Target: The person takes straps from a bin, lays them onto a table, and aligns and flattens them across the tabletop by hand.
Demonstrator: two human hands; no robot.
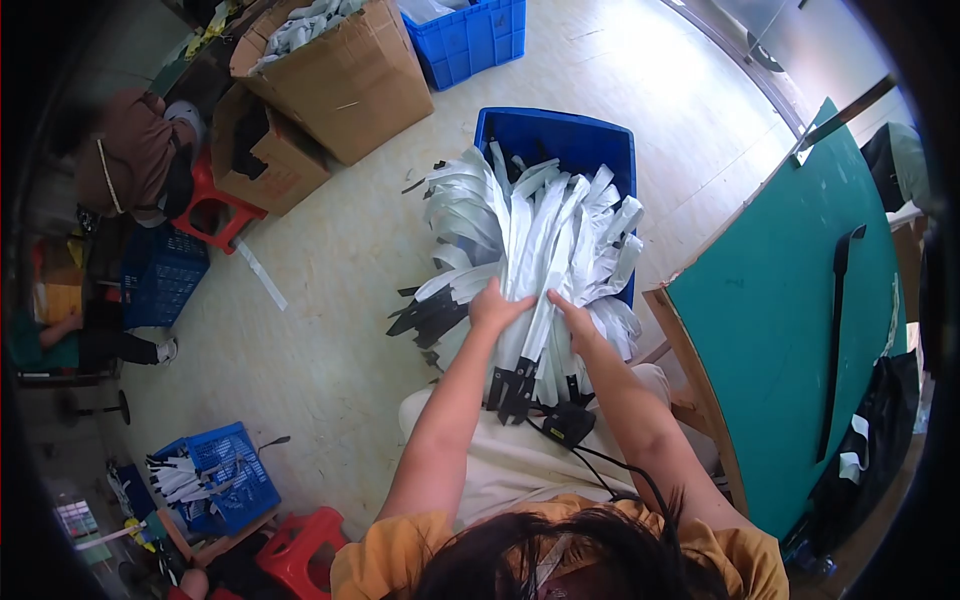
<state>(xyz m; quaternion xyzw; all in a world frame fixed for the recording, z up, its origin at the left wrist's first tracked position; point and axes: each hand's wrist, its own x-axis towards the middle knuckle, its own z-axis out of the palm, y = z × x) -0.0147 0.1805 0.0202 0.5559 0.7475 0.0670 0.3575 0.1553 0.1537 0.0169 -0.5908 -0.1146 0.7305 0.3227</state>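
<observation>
Many long white strips point(545, 225) with black ends lie bunched across a blue bin point(560, 128) and toward my lap. My left hand point(497, 308) presses on the left part of the bunch, its fingers partly hidden among the strips. On the right side, my right hand point(572, 318) grips strips, with its thumb on top and its other fingers partly hidden. Black strip ends point(515, 388) rest over my lap, beside a small black device point(568, 424) with a cable. More black ends point(430, 318) stick out at the left.
A green table point(775, 290) with a long black strip point(840, 330) stands at the right. Cardboard boxes point(350, 90), a blue crate point(470, 42), a red stool point(215, 205) and seated people point(135, 160) are at the upper left. Another blue crate point(240, 475) sits lower left.
</observation>
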